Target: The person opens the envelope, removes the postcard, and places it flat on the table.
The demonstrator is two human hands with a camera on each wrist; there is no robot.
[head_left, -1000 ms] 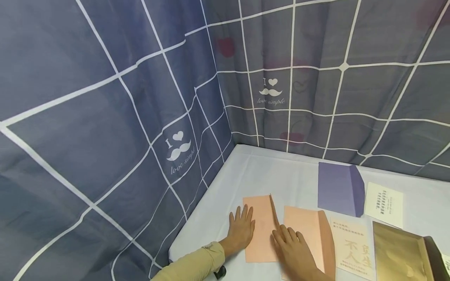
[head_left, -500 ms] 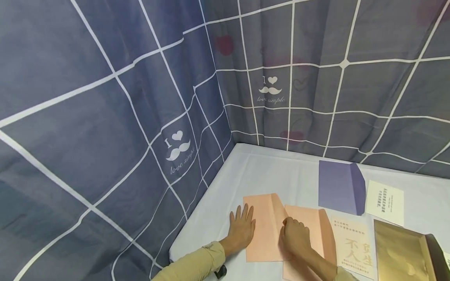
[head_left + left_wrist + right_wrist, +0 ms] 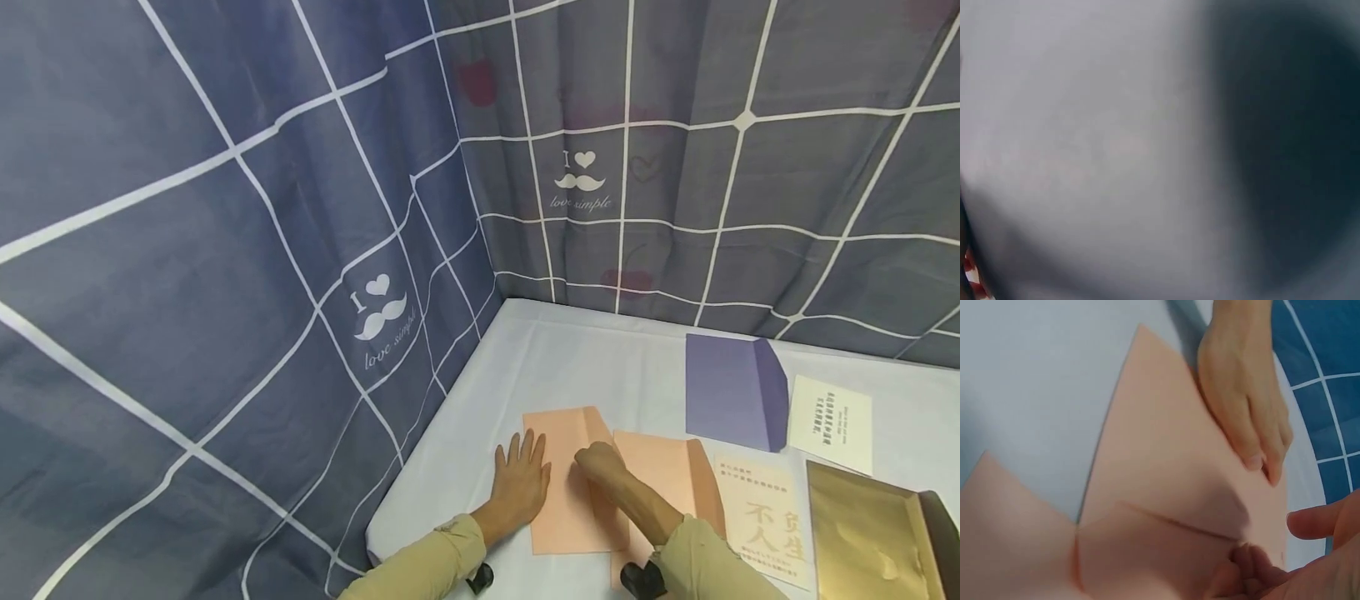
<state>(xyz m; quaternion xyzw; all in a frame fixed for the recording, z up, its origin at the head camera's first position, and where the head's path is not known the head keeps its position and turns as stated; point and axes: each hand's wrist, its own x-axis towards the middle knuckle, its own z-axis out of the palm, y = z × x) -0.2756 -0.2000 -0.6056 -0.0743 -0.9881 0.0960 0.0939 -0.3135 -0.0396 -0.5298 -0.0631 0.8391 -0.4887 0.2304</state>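
A peach envelope [image 3: 562,521] lies on the white-covered table, its flap spread out to the right. My left hand [image 3: 521,483] rests flat on its left edge with fingers spread. Over the flap's crease is my right hand [image 3: 602,463], fingers curled into the palm and pressing the paper. In the right wrist view the thumb [image 3: 1313,522] sticks out apart from the curled fingers [image 3: 1250,569], with nothing seen between them. A second peach envelope [image 3: 654,467] lies partly under the first one's right side. The left wrist view is only a blur of grey and dark.
To the right lie a cream card [image 3: 761,521] with gold characters and a gold envelope [image 3: 870,533]. Farther back are a purple envelope [image 3: 723,392] and a cream printed card [image 3: 831,423]. Grid-patterned curtains [image 3: 675,183] hang along the table's left and back edges.
The flap, raised earlier, now lies spread to the right. My right hand swept right along it, curled its fingers, then moved back left onto the crease. My left hand stayed on the envelope.
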